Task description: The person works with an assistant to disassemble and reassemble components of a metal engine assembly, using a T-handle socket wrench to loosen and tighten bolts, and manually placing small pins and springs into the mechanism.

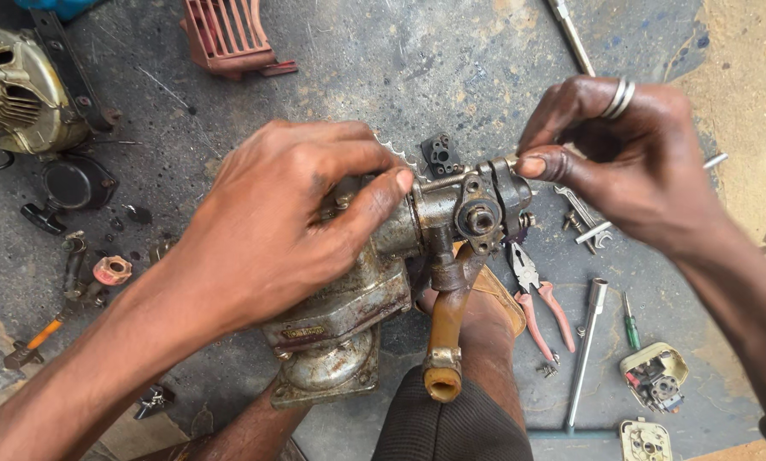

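My left hand (280, 218) grips the top of a grimy metal pump body (349, 307) that rests over my knee (460, 401), fingers wrapped around its neck. My right hand (630, 158), with rings on one finger, pinches the end of a threaded bolt (455, 179) at the pump's valve head (485, 209). A brown curved outlet pipe (445, 341) hangs down from the valve head toward me.
On the stained floor lie red-handled pliers (541, 299), a long metal socket rod (586, 350), a green screwdriver (631, 323), a small carburettor part (656, 376), a reddish engine cover (229, 34) and a brass-coloured engine housing (20, 90).
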